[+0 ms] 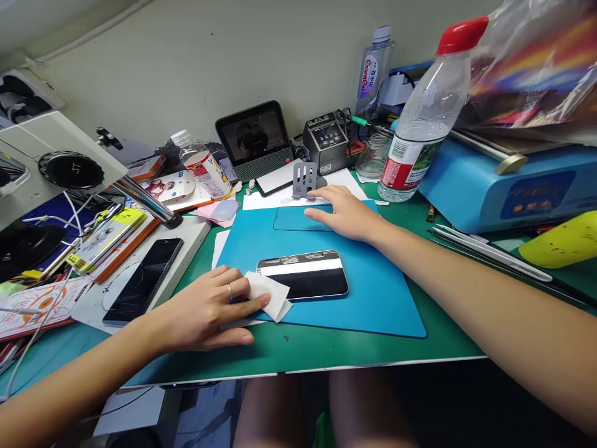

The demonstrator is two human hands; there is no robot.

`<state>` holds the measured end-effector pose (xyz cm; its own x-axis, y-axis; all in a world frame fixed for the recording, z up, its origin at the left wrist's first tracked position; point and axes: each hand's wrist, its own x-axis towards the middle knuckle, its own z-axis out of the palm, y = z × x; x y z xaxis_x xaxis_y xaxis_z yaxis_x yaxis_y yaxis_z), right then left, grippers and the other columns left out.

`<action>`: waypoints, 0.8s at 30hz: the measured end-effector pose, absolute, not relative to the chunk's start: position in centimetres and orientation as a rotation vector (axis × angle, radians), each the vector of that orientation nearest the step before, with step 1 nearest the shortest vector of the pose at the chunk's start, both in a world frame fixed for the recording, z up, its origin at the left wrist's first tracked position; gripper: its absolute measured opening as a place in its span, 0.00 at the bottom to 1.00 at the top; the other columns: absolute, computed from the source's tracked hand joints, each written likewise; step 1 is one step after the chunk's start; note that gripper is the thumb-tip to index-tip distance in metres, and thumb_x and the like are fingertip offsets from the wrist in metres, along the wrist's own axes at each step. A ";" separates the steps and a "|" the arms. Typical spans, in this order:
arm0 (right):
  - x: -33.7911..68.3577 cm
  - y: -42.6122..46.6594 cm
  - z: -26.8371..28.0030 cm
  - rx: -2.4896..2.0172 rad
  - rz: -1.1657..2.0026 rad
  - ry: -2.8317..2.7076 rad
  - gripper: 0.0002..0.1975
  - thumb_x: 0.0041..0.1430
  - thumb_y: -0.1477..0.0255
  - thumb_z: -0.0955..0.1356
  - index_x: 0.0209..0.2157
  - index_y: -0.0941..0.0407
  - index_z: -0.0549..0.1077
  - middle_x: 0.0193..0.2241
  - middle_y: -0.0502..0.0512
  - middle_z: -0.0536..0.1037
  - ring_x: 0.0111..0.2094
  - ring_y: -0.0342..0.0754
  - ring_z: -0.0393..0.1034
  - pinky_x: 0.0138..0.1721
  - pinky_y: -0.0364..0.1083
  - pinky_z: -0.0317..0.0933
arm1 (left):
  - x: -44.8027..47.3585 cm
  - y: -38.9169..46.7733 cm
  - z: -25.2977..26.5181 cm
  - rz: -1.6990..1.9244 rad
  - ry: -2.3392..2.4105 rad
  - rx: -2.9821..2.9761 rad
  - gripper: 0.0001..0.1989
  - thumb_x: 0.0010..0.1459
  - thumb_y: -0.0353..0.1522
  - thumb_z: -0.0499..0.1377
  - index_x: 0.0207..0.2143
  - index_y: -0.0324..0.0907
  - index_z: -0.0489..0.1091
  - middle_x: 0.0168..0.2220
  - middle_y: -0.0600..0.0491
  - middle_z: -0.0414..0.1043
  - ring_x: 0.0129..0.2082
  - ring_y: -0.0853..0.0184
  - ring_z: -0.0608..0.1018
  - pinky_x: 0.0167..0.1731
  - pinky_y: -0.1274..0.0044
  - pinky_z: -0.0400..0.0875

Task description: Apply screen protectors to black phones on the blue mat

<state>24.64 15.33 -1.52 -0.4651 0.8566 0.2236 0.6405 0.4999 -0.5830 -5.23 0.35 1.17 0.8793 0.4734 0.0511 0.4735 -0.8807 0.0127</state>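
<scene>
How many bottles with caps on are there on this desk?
3. A big red-capped bottle beside the blue machine, a white-capped bottle at the back by the wall, and a smaller labelled bottle left of the screen. More might hide behind things.

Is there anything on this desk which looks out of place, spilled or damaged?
Nothing looks spilled. On the mat, the phone, partly under the tissue, shows a bright white band along its dark face; I cannot tell whether it is glare or damage. At left, a pile of flat boxes or books lies crooked.
</scene>
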 end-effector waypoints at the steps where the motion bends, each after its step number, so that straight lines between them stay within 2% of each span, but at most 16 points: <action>1: 24.6 15.4 -1.5 -1.224 0.583 -2.248 0.30 0.62 0.56 0.66 0.60 0.56 0.70 0.59 0.65 0.72 0.63 0.64 0.59 0.62 0.63 0.55 | -4.9 0.5 1.2 -0.079 -0.744 -3.051 0.25 0.67 0.46 0.55 0.61 0.43 0.64 0.37 0.49 0.70 0.34 0.63 0.70 0.37 0.71 0.64; 5: 24.5 15.5 -1.8 -1.182 0.561 -2.229 0.27 0.61 0.57 0.67 0.58 0.53 0.72 0.58 0.64 0.73 0.62 0.64 0.60 0.62 0.65 0.55 | -1.1 1.8 1.0 -0.131 -0.613 -3.094 0.26 0.67 0.48 0.54 0.58 0.40 0.67 0.36 0.49 0.71 0.33 0.63 0.70 0.36 0.70 0.62; 9: 24.5 15.5 -2.0 -1.189 0.545 -2.227 0.28 0.62 0.57 0.66 0.59 0.56 0.71 0.58 0.64 0.73 0.63 0.62 0.60 0.63 0.63 0.54 | 3.2 3.3 -0.1 -0.248 -0.469 -3.105 0.27 0.68 0.50 0.51 0.54 0.38 0.71 0.35 0.48 0.70 0.35 0.62 0.70 0.38 0.68 0.61; 12: 24.6 15.4 -2.0 -1.184 0.552 -2.224 0.28 0.62 0.57 0.66 0.59 0.57 0.71 0.58 0.65 0.72 0.63 0.62 0.60 0.63 0.62 0.54 | 4.6 3.7 -0.6 -0.370 -0.392 -3.093 0.28 0.68 0.50 0.50 0.56 0.37 0.70 0.34 0.48 0.69 0.33 0.62 0.69 0.36 0.68 0.61; 15: 24.6 15.3 -2.0 -1.174 0.564 -2.221 0.27 0.62 0.57 0.67 0.59 0.55 0.72 0.58 0.64 0.72 0.63 0.62 0.60 0.63 0.63 0.54 | 4.4 3.3 -0.2 -0.343 -0.459 -3.098 0.30 0.68 0.51 0.49 0.59 0.37 0.67 0.35 0.48 0.70 0.33 0.63 0.68 0.36 0.69 0.60; 21: 24.6 15.2 -1.8 -1.194 0.586 -2.205 0.28 0.62 0.57 0.67 0.59 0.56 0.72 0.58 0.65 0.72 0.63 0.63 0.59 0.63 0.62 0.54 | 2.2 2.2 1.3 -0.168 -0.646 -3.056 0.30 0.68 0.52 0.48 0.59 0.39 0.68 0.37 0.47 0.70 0.36 0.60 0.69 0.36 0.68 0.60; 24: 24.6 15.2 -1.7 -1.204 0.594 -2.210 0.28 0.62 0.57 0.67 0.59 0.56 0.71 0.59 0.65 0.71 0.64 0.63 0.58 0.63 0.62 0.54 | -0.2 1.7 1.6 -0.138 -0.762 -3.017 0.29 0.68 0.51 0.49 0.58 0.40 0.68 0.41 0.45 0.71 0.39 0.58 0.72 0.39 0.66 0.63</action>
<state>24.63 15.17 -1.65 -0.4486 0.8572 0.2528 0.6152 0.5014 -0.6085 -0.20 1.67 1.57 0.8765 0.4726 0.0921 0.4749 -0.8800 -0.0044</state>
